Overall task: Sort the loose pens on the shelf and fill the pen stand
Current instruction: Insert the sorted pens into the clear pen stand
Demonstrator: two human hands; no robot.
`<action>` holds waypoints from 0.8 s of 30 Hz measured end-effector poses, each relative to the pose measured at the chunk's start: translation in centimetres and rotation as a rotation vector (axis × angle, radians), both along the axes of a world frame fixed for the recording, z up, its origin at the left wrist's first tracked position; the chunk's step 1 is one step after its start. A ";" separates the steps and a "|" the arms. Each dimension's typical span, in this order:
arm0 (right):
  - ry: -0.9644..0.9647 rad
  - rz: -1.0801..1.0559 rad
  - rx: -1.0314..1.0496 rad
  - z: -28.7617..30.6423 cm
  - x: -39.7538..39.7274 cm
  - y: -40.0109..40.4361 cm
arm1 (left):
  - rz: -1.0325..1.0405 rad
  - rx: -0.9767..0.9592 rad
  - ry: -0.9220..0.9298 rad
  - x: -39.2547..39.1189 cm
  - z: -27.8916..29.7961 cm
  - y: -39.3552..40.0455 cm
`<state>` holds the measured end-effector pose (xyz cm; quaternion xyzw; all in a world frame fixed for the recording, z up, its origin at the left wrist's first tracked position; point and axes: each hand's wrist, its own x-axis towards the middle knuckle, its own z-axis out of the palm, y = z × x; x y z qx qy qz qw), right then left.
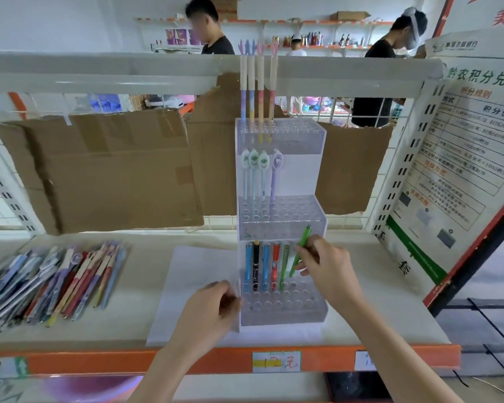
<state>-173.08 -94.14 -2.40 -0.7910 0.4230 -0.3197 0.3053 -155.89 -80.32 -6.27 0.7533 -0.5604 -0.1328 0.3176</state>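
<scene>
Right now my right hand (pixel 325 269) pinches a green pen (pixel 300 251) between thumb and fingers, tilted, its lower tip just above the holes of the bottom tier of the clear pen stand (pixel 281 219). My left hand (pixel 213 309) curls against the stand's lower left edge, fingers bent onto the acrylic side. In that bottom tier five pens stand upright in the back row (pixel 265 267): blue, black, blue, red, green. The middle tier holds four pens with oval toppers (pixel 261 175), three pale green and one lilac. The top tier carries four tall pastel pens (pixel 258 88) that reach above the upper shelf rail. The stand sits on a white sheet (pixel 186 286) on the shelf (pixel 390 286). Well to the left on the same shelf lies the heap of loose pens (pixel 50 283), fanned out in mixed colours. Torn cardboard (pixel 105 170) hangs behind.
</scene>
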 end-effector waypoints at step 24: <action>0.454 0.021 -0.332 -2.3 0.2 4.2 | 0.033 0.019 -0.011 2.3 -2.4 0.9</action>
